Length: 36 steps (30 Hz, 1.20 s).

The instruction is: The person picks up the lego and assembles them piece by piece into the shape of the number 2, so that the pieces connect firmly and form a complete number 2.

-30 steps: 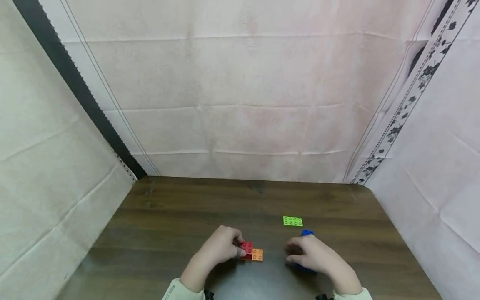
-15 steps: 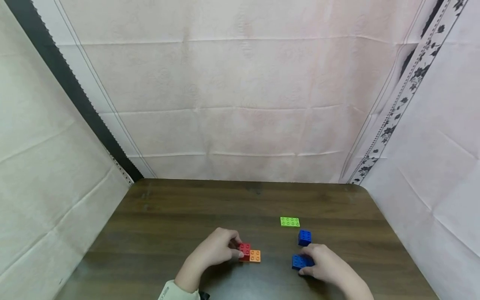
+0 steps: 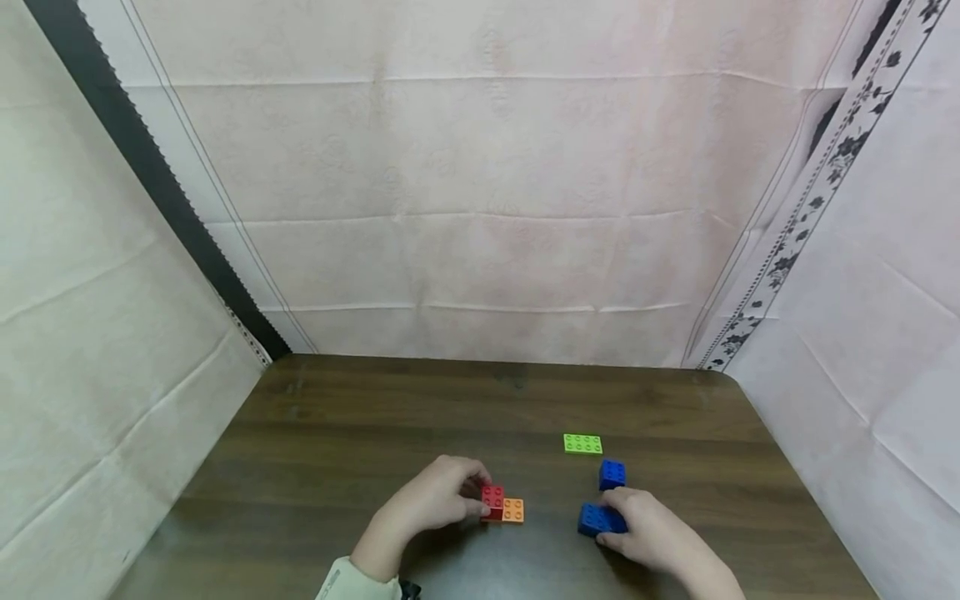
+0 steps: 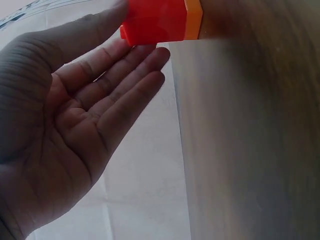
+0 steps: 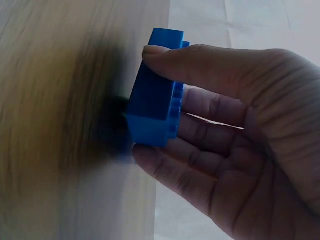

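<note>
**On the dark surface, both our grips are pinching bricks**

At the near right, our right grip is pinching the long blue brick by its two long sides, thumb nearest us and fingers beyond. We are judging it light, stiff, smooth and hardly fragile, those flat sides offering the surest hold. Its studs are facing up, its long axis is running left to right, and its free end is pointing left.

Nearer the middle, our left grip is pinching the red brick between thumb and fingers; we are expecting the same light, rigid feel. The orange brick is touching its right side; whether the red is overlapping it, we are not able to tell.

Farther out, the small blue brick is sitting just beyond our right grip, and behind it the lime-green piece is lying lengthwise left to right.
</note>
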Available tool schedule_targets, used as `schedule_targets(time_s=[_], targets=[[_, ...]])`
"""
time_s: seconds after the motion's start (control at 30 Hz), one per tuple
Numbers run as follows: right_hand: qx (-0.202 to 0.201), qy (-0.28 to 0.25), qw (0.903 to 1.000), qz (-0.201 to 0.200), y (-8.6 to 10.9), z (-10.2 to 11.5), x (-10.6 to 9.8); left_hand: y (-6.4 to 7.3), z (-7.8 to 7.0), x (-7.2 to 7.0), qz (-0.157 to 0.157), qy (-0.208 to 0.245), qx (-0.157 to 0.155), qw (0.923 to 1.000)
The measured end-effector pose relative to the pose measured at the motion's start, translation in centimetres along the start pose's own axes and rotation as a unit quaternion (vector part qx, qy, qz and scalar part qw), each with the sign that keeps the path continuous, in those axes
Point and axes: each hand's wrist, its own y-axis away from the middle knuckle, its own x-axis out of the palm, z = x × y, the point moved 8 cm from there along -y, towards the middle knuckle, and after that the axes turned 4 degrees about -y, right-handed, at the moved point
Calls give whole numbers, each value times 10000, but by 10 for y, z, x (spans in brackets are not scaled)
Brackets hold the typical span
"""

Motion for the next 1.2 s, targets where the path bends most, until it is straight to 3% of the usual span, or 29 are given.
schedule_targets(time_s=[0.23,0.73,1.2], targets=[[-216,-27,9997,-74,-12,12,2,-2,-1,0,-67,100,-111,9999],[-663,-172,9976,-34,-47,63,-8,-2,0,-4,-143,181,-311,9992],[-1085,-609,9922,123,-75,89,16,-1,0,-3,-202,107,-130,9997]])
